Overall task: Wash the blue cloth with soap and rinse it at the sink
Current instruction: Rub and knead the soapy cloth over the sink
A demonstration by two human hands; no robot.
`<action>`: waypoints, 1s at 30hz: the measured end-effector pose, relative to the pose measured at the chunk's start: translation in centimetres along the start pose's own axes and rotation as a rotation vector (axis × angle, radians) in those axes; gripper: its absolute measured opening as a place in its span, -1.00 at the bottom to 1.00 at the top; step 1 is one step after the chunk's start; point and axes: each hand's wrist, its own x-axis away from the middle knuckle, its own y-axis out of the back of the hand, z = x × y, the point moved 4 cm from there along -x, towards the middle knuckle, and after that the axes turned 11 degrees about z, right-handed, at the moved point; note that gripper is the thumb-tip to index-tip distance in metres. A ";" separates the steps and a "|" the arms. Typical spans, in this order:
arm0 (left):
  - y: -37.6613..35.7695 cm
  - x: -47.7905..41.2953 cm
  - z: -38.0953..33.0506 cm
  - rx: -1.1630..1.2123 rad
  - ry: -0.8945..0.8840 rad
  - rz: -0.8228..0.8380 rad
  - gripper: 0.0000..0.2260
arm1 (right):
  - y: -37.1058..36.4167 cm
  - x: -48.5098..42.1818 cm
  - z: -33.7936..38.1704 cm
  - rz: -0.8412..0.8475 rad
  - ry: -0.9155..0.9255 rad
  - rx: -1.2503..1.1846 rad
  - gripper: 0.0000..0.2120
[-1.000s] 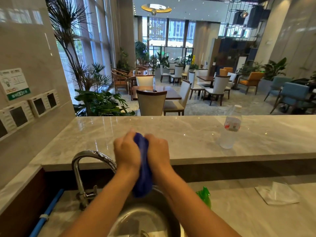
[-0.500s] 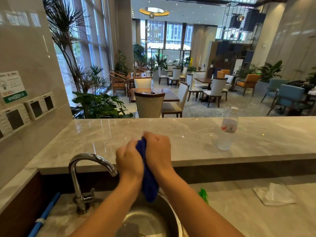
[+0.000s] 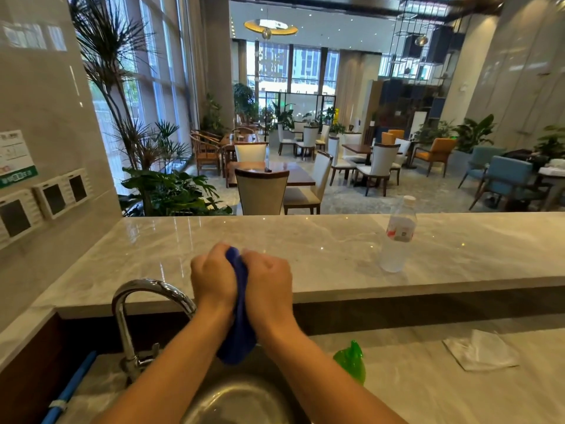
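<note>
I see my left hand (image 3: 214, 276) and right hand (image 3: 269, 286) clenched around the blue cloth (image 3: 240, 332) — soft, limp, likely soaked — gripped mid-bundle above the sink (image 3: 244, 399).

Left hand (image 3: 214, 278): being held fisted, back toward the camera, fingers curled out of sight round the blue cloth (image 3: 240, 325). Right hand (image 3: 269, 284): being held fisted just beside the left, knuckles uppermost, the same cloth being gripped between the two. Both hands are being pressed together. Forearms: bare, being extended upward from the lower edge of the view and converging at the wrists. Fingertips: hidden.
</note>
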 end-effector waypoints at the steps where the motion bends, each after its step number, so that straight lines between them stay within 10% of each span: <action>1: 0.2 -0.3 -0.2 0.032 0.022 -0.011 -0.67 | -0.4 0.4 0.4 0.021 0.039 0.007 -0.56; 6: -1.6 2.5 -0.5 0.034 -0.052 0.241 -0.63 | 2.9 -1.5 -0.2 -0.089 0.064 -0.118 -0.57; 20: -0.4 -0.2 -0.5 0.043 -0.032 -0.026 -0.67 | 0.2 1.3 0.5 -0.039 0.261 0.061 -0.59; 30: -1.2 0.5 -0.6 0.034 -0.138 0.034 -0.56 | 1.1 0.5 -1.9 -0.087 0.079 0.010 -0.59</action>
